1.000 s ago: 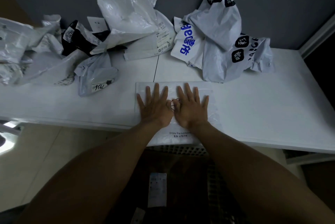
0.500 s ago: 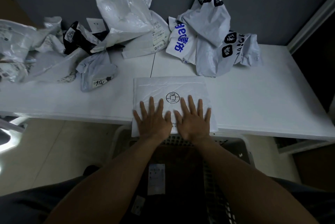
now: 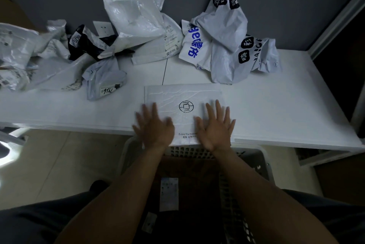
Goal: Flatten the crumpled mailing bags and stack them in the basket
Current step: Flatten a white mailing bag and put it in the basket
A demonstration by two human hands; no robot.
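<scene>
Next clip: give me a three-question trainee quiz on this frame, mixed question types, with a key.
1. True or false: both hands lie flat on the white bag.
2. Where is the basket? A) on the table B) below the table's near edge C) against the wall
3. What colour is the lettering on the crumpled bag behind the flat one?

Key:
1. True: left hand and right hand press it, fingers spread.
2. B; the bag's near end overhangs the table above it.
3. Blue.
</scene>
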